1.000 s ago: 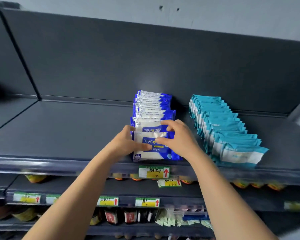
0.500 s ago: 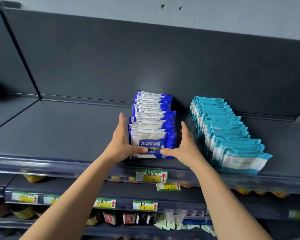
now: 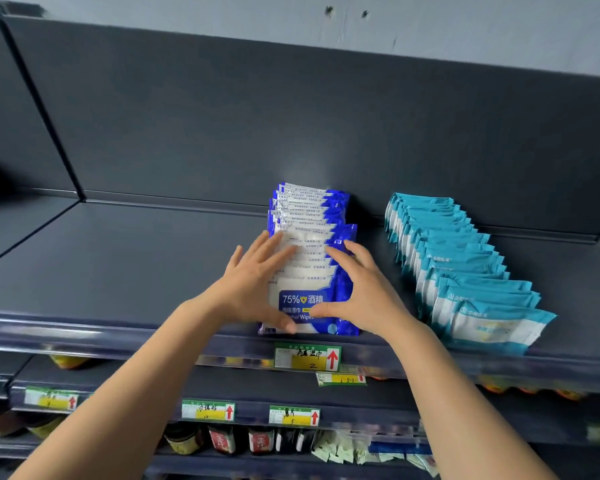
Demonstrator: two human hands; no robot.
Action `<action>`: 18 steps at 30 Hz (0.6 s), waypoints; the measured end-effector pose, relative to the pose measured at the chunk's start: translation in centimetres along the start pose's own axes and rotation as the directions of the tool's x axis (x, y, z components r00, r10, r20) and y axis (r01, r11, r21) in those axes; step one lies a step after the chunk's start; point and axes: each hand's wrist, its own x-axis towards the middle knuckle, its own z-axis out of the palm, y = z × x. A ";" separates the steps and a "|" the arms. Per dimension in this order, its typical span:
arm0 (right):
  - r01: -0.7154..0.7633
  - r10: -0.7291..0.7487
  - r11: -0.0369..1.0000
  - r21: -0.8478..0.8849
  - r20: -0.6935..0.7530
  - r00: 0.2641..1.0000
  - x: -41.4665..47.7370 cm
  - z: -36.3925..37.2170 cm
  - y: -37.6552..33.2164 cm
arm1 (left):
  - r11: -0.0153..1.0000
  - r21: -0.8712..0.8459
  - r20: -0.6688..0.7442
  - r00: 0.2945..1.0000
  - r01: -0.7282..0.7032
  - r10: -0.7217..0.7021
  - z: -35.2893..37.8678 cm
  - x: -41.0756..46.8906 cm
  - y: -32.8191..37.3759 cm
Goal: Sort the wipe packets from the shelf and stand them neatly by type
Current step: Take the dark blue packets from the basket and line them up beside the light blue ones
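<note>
On the dark shelf [image 3: 118, 271] we're squaring up the blue-and-white wipe row [image 3: 312, 209], packets standing front to back, teal row [image 3: 465, 258] well apart at three o'clock. Our left hand [image 3: 253, 282] is lying flat-fingered on top, right hand [image 3: 364, 292] pressing open-fingered at its side; next, likely, we're nudging stragglers flush.

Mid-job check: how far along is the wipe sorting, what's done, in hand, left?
Done: the teal packets stand in their own row at the right, apart from the blue alcohol-wipe row. In hand: the left hand and right hand press against either side of the blue row, thumbs on its front packet. Left: that row looks uneven front to back, so probably squaring it up.
</note>
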 end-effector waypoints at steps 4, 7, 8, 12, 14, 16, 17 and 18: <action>0.038 -0.053 0.994 -0.107 -0.137 0.989 0.4 0.2 -0.3 | 0.988 0.154 -0.141 0.990 0.007 0.015 -0.6 0.5 0.5; 0.035 -0.047 0.989 -0.141 -0.085 0.995 0.7 0.0 0.1 | 0.991 0.137 -0.019 1.000 0.001 0.002 -0.9 0.7 0.4; 0.028 -0.035 0.987 -0.160 -0.041 0.999 0.9 -0.2 0.1 | 0.990 0.139 0.044 0.999 0.006 -0.012 -1.2 0.9 0.3; 0.043 -0.020 0.979 -0.200 0.112 0.993 2.6 -0.5 -0.4 | 0.970 0.244 0.223 0.973 -0.005 -0.051 -2.1 2.6 0.5; 0.015 0.012 0.980 -0.198 0.138 0.990 3.4 -0.9 -0.6 | 0.964 0.265 0.262 0.963 -0.007 -0.065 -2.6 3.1 0.7; -0.010 0.034 0.982 -0.187 0.125 0.992 3.7 -1.3 -0.6 | 0.951 0.308 0.260 0.964 -0.027 -0.057 -2.7 3.2 0.7; -0.014 0.030 0.989 -0.149 0.106 0.994 3.8 -1.5 -0.6 | 0.950 0.311 0.266 0.962 -0.031 -0.056 -2.6 3.3 0.4; -0.023 0.028 0.997 -0.068 0.078 0.997 3.9 -1.5 -0.7 | 0.959 0.281 0.279 0.958 -0.018 -0.063 -2.8 3.2 0.5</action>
